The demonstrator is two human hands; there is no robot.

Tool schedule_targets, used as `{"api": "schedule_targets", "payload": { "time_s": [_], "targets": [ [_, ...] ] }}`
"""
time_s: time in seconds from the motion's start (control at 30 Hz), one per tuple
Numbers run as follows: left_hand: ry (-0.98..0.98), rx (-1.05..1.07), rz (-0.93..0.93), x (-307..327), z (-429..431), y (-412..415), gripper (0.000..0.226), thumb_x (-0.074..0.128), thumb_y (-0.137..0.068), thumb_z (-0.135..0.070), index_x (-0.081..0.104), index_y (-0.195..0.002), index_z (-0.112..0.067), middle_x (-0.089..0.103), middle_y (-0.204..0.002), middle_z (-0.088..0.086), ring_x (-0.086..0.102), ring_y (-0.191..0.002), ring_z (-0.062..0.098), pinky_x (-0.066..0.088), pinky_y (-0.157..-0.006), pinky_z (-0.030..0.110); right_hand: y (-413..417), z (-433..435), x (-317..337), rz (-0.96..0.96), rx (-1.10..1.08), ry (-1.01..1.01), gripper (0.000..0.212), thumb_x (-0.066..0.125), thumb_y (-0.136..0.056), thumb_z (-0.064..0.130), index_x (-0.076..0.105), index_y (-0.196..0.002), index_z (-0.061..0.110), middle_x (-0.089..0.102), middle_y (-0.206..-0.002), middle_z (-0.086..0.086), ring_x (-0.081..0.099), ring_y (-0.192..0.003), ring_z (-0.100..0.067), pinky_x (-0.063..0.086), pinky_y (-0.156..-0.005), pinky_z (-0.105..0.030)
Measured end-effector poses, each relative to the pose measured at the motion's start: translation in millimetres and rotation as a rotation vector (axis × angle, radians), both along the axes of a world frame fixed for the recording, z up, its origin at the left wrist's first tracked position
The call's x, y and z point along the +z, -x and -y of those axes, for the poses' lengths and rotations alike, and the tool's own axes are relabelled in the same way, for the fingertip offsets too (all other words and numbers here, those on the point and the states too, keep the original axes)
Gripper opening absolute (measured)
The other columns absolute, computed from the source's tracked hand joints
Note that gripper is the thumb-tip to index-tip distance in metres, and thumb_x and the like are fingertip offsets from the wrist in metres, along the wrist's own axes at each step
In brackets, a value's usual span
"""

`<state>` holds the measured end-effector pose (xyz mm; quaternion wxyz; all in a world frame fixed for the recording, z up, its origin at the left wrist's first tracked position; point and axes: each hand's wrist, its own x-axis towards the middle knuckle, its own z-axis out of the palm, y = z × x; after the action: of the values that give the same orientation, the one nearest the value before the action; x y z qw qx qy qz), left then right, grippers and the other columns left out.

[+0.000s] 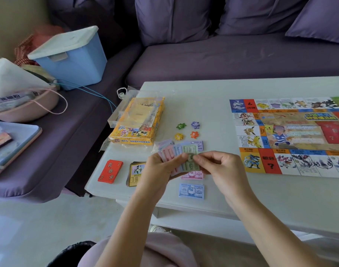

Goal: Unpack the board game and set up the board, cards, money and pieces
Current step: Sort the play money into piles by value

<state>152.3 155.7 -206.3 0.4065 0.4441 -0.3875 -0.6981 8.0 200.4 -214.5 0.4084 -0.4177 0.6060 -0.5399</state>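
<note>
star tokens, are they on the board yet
No, the four star tokens lie on the bare table, left of the board.

Glossy white table point(213, 189), paper banknotes point(174, 151), matt purple cloth sofa point(222, 58), clear plastic case point(130, 97)

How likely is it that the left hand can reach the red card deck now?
Probably yes: the red card deck lies uncovered left of the left hand, only a flat card stack between. That hand grips fanned banknotes, so it is occupied.
</note>
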Motion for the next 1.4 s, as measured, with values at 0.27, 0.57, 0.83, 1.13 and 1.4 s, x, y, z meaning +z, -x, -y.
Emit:
{"api": "schedule_targets", "payload": {
  "time_s": [0.27,0.57,0.83,1.13,1.4],
  "targets": [
    [-0.025,0.056,0.036,-4.8,7.8,-1.2,0.014,0.063,-0.08,0.004,0.064,-0.094,0.002,0.073,-0.088,0.014,0.071,-0.079,0.025,0.06,-0.072,0.034,5.2,12.0,-1.4,-0.047,0.035,-0.011,0.024,0.072,-0.083,0.015,0.071,-0.067,0.033,0.073,-0.07,-0.006,0.066,-0.066,-0.021,0.055,-0.077,-0.043],
    [-0.108,0.248,0.032,-7.9,28.4,-18.3,0.011,0.057,-0.089,0.001,0.06,-0.099,0.0,0.069,-0.082,0.013,0.07,-0.066,0.02,0.059,-0.057,0.03,42.2,52.3,5.4,-0.366,0.221,-0.111,0.012,0.072,-0.084,0.014,0.073,-0.095,0.018,0.068,-0.077,0.008,0.061,-0.066,-0.001,0.047,-0.059,-0.009],
    [-0.207,0.159,0.138,-17.5,39.7,-13.1,0.017,0.055,-0.091,-0.003,0.057,-0.107,0.004,0.067,-0.096,0.023,0.066,-0.091,0.035,0.06,-0.066,0.036,34.3,75.8,-3.0,-0.523,0.334,-0.145,0.008,0.081,-0.075,0.024,0.076,-0.078,0.019,0.07,-0.074,0.008,0.061,-0.072,0.002,0.04,-0.061,-0.006],
    [-0.246,0.084,0.166,-21.1,42.7,-8.1,0.01,0.055,-0.091,-0.003,0.058,-0.099,0.003,0.067,-0.089,0.019,0.067,-0.081,0.028,0.058,-0.072,0.039,26.4,83.5,-18.7,-0.624,0.343,-0.18,0.011,0.082,-0.072,0.023,0.077,-0.079,0.017,0.071,-0.077,0.003,0.064,-0.075,-0.009,0.042,-0.062,-0.015],
    [-0.292,0.091,0.141,-20.5,44.4,-8.1,0.02,0.056,-0.09,-0.003,0.057,-0.108,0.005,0.066,-0.1,0.025,0.065,-0.101,0.039,0.059,-0.071,0.04,16.7,79.8,-24.4,-0.721,0.297,-0.124,0.011,0.08,-0.075,0.023,0.075,-0.078,0.014,0.071,-0.076,0.002,0.064,-0.074,-0.013,0.048,-0.068,-0.024]
  ]
}}
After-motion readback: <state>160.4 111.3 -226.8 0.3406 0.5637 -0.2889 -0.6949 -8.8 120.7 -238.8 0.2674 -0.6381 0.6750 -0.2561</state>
